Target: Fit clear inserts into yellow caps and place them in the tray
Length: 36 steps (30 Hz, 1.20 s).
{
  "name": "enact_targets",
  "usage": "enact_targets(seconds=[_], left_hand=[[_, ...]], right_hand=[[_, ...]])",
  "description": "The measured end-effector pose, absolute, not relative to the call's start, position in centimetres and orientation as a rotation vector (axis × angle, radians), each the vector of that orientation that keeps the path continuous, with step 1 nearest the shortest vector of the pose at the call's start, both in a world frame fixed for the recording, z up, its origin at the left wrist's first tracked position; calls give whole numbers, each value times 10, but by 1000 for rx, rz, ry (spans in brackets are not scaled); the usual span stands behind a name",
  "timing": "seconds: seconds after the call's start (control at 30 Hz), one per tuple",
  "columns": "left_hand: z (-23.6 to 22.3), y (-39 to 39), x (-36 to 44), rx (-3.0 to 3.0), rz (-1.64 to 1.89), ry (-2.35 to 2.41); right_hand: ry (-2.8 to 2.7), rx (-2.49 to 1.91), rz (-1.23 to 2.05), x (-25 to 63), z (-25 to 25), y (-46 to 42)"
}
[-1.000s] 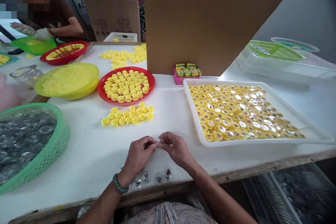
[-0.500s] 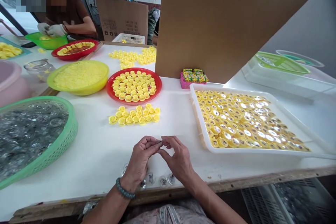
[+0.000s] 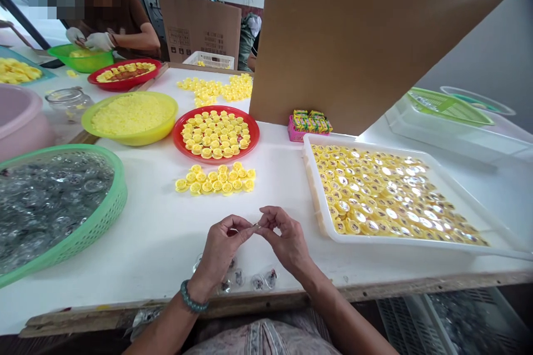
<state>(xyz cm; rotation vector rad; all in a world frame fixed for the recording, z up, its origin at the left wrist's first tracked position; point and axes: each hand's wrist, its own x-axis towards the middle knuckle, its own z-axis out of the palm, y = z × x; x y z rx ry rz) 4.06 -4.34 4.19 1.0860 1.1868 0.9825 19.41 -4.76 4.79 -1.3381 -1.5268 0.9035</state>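
My left hand (image 3: 224, 249) and my right hand (image 3: 287, 239) meet over the white table, thumbs and fingertips pinched together. Between them is a small thin piece, mostly hidden by the fingers and too small to name. Below and between my wrists lie several clear round plastic pieces with dark printing (image 3: 257, 282), near the table's front edge. A little beyond my hands, small yellow round cups (image 3: 216, 180) stand in loose rows on the tabletop.
A white tray (image 3: 458, 244) of yellow discs with shiny covers lies right. At left, a green basket (image 3: 119, 194) holds clear plastic pieces. Behind are a red plate (image 3: 176, 138), yellow bowl (image 3: 171, 119), pink box (image 3: 296, 134) and cardboard sheet (image 3: 333, 39). A gloved co-worker (image 3: 139, 33) sits far left.
My right fingers have lifted and loosened slightly, while the thumb stays at the small piece by my left fingertips. The whole view has shifted a little.
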Motion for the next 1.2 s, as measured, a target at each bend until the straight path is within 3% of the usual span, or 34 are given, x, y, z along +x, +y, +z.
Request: enact_targets(seconds=[0.17, 0.37, 0.67, 0.9, 1.0, 1.2], left_hand=[[46, -38, 33, 1554, 1000, 1309], [59, -32, 33, 1825, 990, 1132], [51, -34, 37, 1540, 937, 1195], [43, -35, 45, 1039, 968, 1196], [41, -35, 50, 930, 977, 1151], [39, -22, 41, 1336, 891, 1244]], right_hand=[[-1693, -1330, 988, 204, 58, -43], [-1872, -1251, 1007, 211, 65, -39], [-1678, -1293, 1063, 209, 63, -40], [-1945, -1364, 600, 200, 43, -50], [-1930, -1382, 542, 195, 35, -51], [-1792, -1467, 663, 196, 27, -43]])
